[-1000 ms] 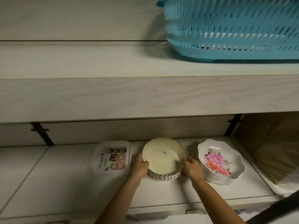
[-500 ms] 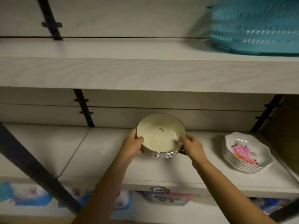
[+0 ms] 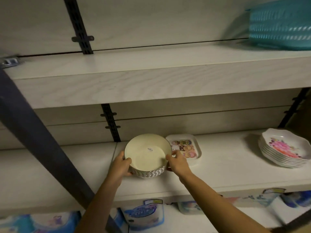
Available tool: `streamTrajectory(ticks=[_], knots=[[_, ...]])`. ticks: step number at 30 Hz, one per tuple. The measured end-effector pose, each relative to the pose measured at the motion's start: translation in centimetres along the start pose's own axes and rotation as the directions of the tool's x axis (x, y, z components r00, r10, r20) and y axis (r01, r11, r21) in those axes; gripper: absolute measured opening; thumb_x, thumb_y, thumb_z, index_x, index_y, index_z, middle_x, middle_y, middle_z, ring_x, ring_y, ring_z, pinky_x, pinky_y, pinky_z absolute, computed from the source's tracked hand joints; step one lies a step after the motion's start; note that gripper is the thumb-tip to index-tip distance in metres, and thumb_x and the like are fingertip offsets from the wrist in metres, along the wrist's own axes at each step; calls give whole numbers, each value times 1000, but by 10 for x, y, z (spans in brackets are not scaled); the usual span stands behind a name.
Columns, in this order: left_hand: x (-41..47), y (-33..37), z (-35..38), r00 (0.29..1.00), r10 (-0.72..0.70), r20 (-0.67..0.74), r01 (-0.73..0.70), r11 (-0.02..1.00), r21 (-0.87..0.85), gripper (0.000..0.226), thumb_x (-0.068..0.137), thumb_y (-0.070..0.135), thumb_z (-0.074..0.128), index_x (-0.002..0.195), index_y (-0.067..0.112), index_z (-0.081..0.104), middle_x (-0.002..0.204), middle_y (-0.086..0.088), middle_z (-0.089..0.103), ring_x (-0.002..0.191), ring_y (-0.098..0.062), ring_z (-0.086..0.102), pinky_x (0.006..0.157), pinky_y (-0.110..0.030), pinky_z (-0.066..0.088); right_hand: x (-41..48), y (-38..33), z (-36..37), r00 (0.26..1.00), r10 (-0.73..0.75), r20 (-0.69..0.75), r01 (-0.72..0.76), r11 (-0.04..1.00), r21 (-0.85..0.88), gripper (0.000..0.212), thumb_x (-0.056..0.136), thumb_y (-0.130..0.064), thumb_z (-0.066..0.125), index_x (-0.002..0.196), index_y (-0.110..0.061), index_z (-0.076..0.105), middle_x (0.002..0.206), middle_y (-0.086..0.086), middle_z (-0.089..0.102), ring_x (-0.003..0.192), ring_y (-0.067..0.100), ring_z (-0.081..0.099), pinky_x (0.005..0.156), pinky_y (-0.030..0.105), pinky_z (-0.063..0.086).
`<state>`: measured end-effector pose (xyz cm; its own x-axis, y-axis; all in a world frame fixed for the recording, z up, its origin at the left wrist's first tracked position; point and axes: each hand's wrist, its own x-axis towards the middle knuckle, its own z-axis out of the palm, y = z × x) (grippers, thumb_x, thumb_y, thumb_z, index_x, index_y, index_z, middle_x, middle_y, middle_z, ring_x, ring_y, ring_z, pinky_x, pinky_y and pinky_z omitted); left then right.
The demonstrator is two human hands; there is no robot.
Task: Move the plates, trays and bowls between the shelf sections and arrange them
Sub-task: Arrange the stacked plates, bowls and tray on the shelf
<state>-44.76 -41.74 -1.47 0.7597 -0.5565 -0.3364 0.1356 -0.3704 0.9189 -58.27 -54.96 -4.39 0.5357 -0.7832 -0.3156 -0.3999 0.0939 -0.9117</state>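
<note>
On the head camera I have the stack of bowls (image 3: 146, 153) between both hands at the middle shelf (image 3: 227, 169), just right of the seam between two shelf sections. My left hand (image 3: 120, 167) grips its left side, thumb hooked over the rim and fingers curled under. My right hand (image 3: 178, 163) grips the right side the same way. I cannot tell whether the stack rests on the board or sits just above it. A tray (image 3: 185, 148) with cartoon pictures lies just beside it to the right, its left edge hidden behind the bowls. Well apart, far right, stands a stack of flowered plates (image 3: 284, 148). A blue basket (image 3: 281, 26) sits on the upper shelf.
</note>
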Motion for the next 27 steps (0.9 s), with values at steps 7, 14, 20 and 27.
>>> streamTrajectory(ticks=[7, 14, 20, 27], knots=[[13, -35, -12, 994, -103, 37, 103, 995, 12, 51, 89, -6, 37, 136, 13, 41, 135, -18, 48, 121, -37, 48, 87, -51, 52, 2, 29, 29, 998, 56, -1, -56, 993, -108, 32, 86, -22, 48, 115, -8, 47, 111, 19, 62, 102, 36, 61, 91, 51, 51], [23, -54, -11, 996, -83, 44, 78, 990, 115, 52, 90, -2, 39, 140, 13, 35, 136, -16, 46, 121, -34, 47, 89, -49, 53, 0, 32, 36, 1000, 18, -17, -21, 982, -188, 33, 91, -21, 48, 120, -7, 44, 110, 17, 65, 96, 34, 65, 90, 48, 52], [33, -43, -15, 995, -81, 52, 50, 902, 429, 61, 91, 3, 42, 147, 5, 16, 148, -20, 31, 133, -34, 35, 106, -42, 36, -11, 29, 24, 999, 1, 47, 2, 997, -75, 39, 94, -38, 44, 125, -13, 40, 100, 7, 64, 95, 29, 66, 88, 42, 55], [29, 24, 27, 920, 389, 40, -359, 799, 482, 51, 90, 6, 49, 139, 1, 36, 149, -19, 32, 139, -30, 28, 114, -36, 24, -1, 29, -42, 981, -75, -180, 70, 997, -34, 25, 95, -32, 45, 109, -10, 47, 100, 9, 63, 72, 16, 59, 60, 24, 50]])
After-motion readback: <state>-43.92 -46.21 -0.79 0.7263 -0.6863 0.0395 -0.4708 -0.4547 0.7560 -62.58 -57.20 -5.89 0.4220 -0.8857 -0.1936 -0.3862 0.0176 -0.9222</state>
